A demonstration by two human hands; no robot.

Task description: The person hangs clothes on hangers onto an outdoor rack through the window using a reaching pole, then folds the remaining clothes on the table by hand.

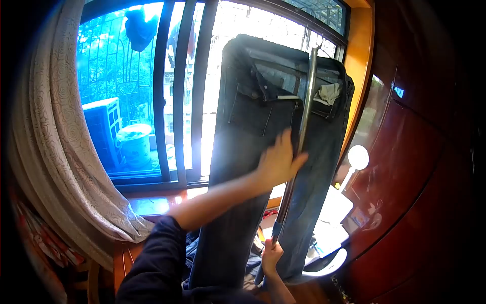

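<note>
A pair of dark blue jeans [243, 147] hangs in front of me, its waistband spread at the top and the front fly open. A long metal pole [307, 96] stands slanted before the jeans, its tip near a hanger hook [320, 42] above the waistband. My right hand [272, 256] is closed around the pole's lower part, just below a blue sleeve on it. My left hand [280, 163] is raised in front of the jeans beside the pole, fingers stretched and slightly blurred. Whether it touches the pole or the cloth I cannot tell.
A sliding window [162, 101] is behind the jeans, with a white bucket [135, 144] outside. A patterned curtain [66, 126] hangs at the left. On the right are a dark red glossy cabinet [400, 167] and a white lamp [358, 157].
</note>
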